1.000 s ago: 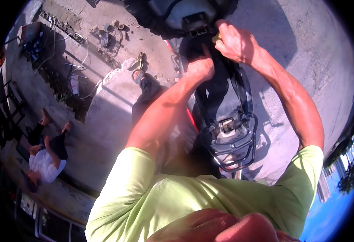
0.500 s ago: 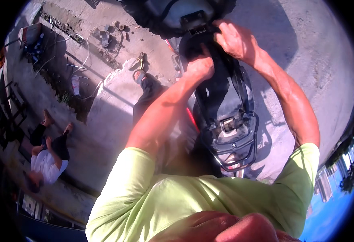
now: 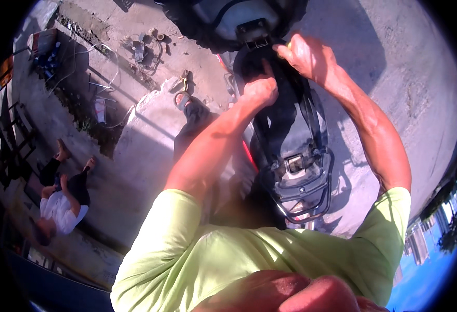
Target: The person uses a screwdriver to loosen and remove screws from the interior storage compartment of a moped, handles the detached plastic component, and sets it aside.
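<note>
R hand [image 3: 309, 57] pinching yellow bit [image 3: 289, 46], R of bracket [image 3: 253, 32]

R fingers closed on it, mostly hidden, so we can't ID it. L hand [image 3: 261, 89] just below bracket, index out over black bike body [image 3: 292, 130]; can't tell if it grasps anything. Bike body runs down from bracket, under both hands. To do it well, we'd brace w/ L, turn R wrist gently, mind fingertips nr bracket edges. Further out: rear rack [image 3: 302, 190] well below bracket; sandalled foot [image 3: 182, 100] below-L; person in white top [image 3: 62, 210] far below-L.
</note>
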`<state>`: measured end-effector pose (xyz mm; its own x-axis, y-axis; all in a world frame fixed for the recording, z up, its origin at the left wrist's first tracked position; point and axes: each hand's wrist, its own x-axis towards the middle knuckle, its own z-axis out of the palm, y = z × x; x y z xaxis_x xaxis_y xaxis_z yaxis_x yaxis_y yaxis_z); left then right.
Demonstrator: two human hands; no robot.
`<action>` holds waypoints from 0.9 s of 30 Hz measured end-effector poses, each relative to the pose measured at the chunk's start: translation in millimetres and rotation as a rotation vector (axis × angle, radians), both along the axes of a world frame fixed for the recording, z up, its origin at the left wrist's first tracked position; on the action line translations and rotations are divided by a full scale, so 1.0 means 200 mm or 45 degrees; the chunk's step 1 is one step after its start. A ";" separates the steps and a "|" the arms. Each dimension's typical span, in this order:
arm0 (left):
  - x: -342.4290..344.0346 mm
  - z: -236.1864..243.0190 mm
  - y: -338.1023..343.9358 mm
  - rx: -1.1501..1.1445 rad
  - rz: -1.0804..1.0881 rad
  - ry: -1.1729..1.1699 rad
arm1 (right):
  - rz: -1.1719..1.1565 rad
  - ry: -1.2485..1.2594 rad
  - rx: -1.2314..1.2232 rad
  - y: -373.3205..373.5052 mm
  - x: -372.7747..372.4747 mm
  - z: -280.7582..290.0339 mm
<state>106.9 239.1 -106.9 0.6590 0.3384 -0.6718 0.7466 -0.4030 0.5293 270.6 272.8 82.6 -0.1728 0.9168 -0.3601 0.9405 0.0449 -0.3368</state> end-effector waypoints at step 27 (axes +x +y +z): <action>-0.01 -0.07 -0.03 -0.013 0.067 -0.031 | -0.555 -0.111 -0.170 -0.04 -0.02 -0.16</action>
